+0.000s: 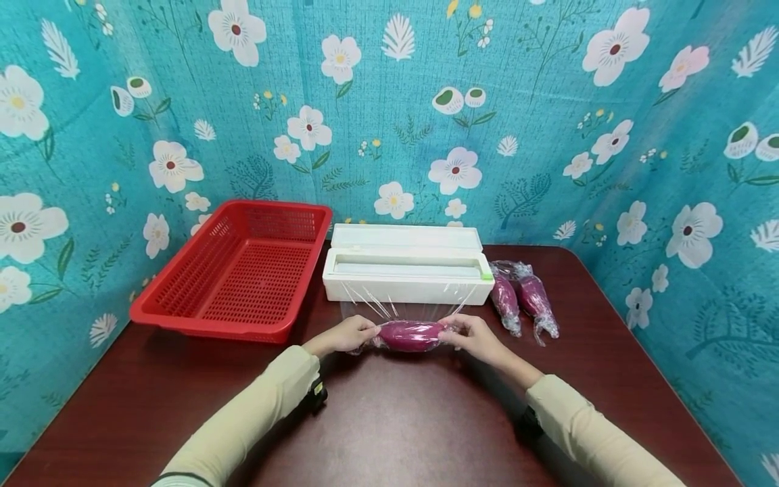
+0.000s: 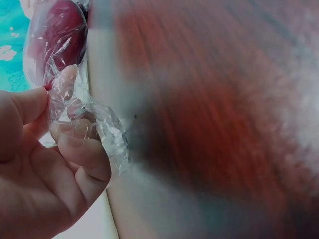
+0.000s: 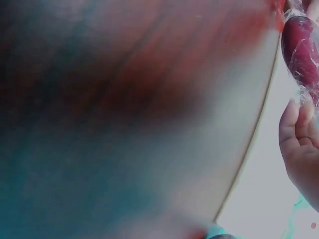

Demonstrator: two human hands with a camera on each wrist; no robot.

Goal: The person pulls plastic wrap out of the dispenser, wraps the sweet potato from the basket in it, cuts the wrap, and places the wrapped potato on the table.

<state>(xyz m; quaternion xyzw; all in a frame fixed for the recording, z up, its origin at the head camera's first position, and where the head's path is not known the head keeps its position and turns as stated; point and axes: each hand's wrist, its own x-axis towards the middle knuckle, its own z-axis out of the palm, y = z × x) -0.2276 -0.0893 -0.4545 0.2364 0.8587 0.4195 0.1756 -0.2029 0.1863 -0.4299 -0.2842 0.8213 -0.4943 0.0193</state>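
Observation:
A smooth, purple-red, long vegetable [image 1: 410, 336], perhaps a sweet potato, is wrapped in clear cling film between my two hands. My left hand [image 1: 345, 335] pinches the gathered film at its left end; in the left wrist view, crumpled cling film [image 2: 113, 132] runs through and past the curled fingers. At the other end, my right hand [image 1: 477, 338] pinches the twisted film with thumb and fingers. A sheet of film still stretches from the vegetable back to the white cling film box [image 1: 408, 289], whose lid stands raised.
Two wrapped purple-red vegetables [image 1: 535, 301] lie right of the box. A red plastic basket [image 1: 295, 284] stands at the left on the dark brown table [image 1: 402, 426]. Behind everything hangs a teal flowered cloth [image 1: 365, 135].

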